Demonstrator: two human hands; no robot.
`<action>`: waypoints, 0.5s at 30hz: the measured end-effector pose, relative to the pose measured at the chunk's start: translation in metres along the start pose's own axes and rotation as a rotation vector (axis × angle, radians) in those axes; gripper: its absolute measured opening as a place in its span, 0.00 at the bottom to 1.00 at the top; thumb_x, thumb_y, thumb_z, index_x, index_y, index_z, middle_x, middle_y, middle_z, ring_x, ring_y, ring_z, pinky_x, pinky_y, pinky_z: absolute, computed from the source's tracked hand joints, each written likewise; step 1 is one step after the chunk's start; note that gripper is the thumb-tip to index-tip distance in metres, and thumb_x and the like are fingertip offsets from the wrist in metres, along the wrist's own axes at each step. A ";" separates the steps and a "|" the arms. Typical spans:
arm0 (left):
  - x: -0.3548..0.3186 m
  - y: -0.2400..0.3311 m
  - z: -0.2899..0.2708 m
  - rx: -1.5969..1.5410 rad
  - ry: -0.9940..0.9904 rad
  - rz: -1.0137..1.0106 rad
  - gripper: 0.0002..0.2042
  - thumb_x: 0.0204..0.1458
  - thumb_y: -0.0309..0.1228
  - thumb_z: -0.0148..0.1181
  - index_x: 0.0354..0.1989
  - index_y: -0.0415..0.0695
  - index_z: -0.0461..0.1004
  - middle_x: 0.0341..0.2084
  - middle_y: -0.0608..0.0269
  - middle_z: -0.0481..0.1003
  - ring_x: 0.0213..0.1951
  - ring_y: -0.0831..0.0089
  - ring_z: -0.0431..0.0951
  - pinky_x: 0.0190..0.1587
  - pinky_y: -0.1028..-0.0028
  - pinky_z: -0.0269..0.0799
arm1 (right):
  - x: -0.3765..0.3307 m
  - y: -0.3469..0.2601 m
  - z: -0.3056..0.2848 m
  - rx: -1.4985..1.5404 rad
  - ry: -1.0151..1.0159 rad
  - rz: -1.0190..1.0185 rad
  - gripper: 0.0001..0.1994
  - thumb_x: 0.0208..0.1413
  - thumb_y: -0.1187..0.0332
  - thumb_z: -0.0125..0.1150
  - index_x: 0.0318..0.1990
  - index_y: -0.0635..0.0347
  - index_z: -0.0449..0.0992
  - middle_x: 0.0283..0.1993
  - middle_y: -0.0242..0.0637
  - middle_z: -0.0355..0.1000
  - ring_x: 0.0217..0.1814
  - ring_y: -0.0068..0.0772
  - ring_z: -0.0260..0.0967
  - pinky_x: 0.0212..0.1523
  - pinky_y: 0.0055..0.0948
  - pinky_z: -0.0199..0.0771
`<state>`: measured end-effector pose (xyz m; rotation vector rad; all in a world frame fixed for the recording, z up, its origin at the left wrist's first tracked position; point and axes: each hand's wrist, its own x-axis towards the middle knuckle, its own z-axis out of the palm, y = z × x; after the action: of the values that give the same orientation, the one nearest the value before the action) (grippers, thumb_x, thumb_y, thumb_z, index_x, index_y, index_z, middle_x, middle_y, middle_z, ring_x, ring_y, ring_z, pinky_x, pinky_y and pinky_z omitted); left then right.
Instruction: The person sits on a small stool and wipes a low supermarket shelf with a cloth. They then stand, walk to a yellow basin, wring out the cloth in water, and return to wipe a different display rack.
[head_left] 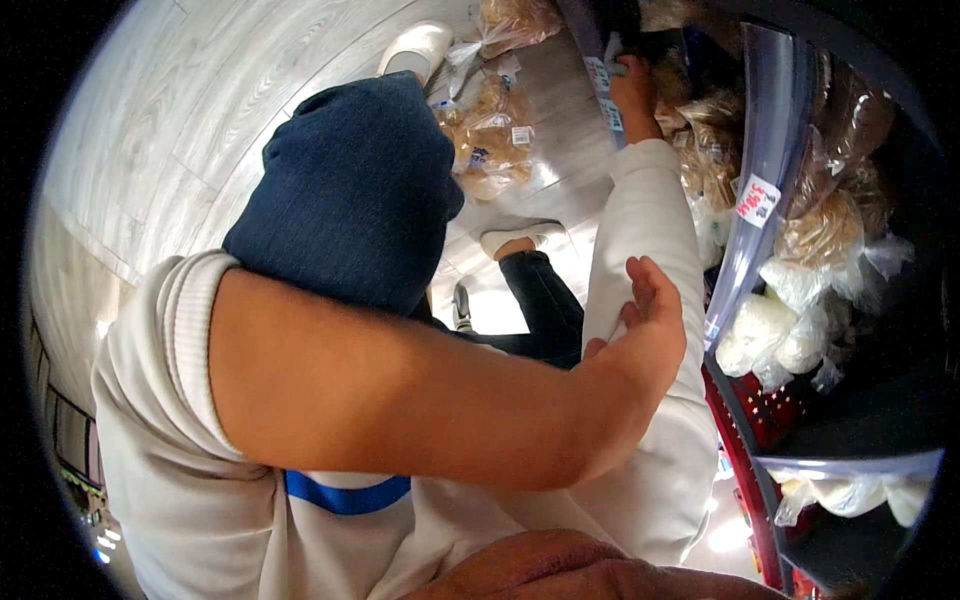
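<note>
My right arm, in a white sleeve, reaches to the edge of a dark shelf. There my right hand [636, 92] is closed beside a strip of price labels [604, 90]. A pale grey bit shows past its fingers; what it is I cannot make out. Across my body lies my bare left forearm, its white sleeve pushed up. My left hand [655, 310] rests on or just over the right sleeve [645, 215], fingers loosely bent and apart, with nothing seen in them. Clear bags of tan dried food [700, 145] sit on the shelf near my right hand.
Clear packages with tan contents [490, 135] lie on the grey plank floor [230, 110] beyond my bent knee [350, 190]. A clear curved label rail [765, 170] fronts a shelf of bagged brown and white goods [775, 330]. Red perforated panels [770, 405] stand lower right.
</note>
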<state>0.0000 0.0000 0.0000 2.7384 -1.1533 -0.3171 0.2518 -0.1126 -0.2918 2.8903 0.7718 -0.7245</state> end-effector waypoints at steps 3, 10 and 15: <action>0.000 0.001 0.001 -0.049 -0.035 -0.079 0.31 0.32 0.41 0.62 0.49 0.41 0.69 0.45 0.46 0.68 0.45 0.52 0.70 0.44 0.51 0.65 | 0.019 0.014 0.014 0.215 -0.088 0.076 0.13 0.45 0.75 0.48 0.38 0.52 0.76 0.47 0.53 0.68 0.49 0.52 0.65 0.48 0.44 0.66; 0.007 0.000 0.000 -0.092 -0.047 -0.079 0.33 0.29 0.45 0.65 0.50 0.50 0.70 0.48 0.46 0.67 0.47 0.50 0.69 0.44 0.50 0.64 | -0.077 0.071 0.026 -0.048 -0.141 0.194 0.16 0.48 0.73 0.49 0.46 0.57 0.70 0.52 0.51 0.65 0.50 0.51 0.66 0.49 0.45 0.66; 0.008 -0.001 -0.007 0.005 -0.195 0.094 0.32 0.32 0.49 0.64 0.50 0.55 0.70 0.50 0.45 0.65 0.48 0.49 0.68 0.45 0.49 0.65 | -0.072 0.041 -0.006 -0.231 0.040 0.115 0.19 0.50 0.71 0.49 0.52 0.61 0.66 0.56 0.50 0.62 0.50 0.50 0.66 0.50 0.46 0.66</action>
<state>0.0078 -0.0044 0.0057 2.6944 -1.3255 -0.5804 0.2193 -0.1803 -0.2559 2.7203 0.6402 -0.5289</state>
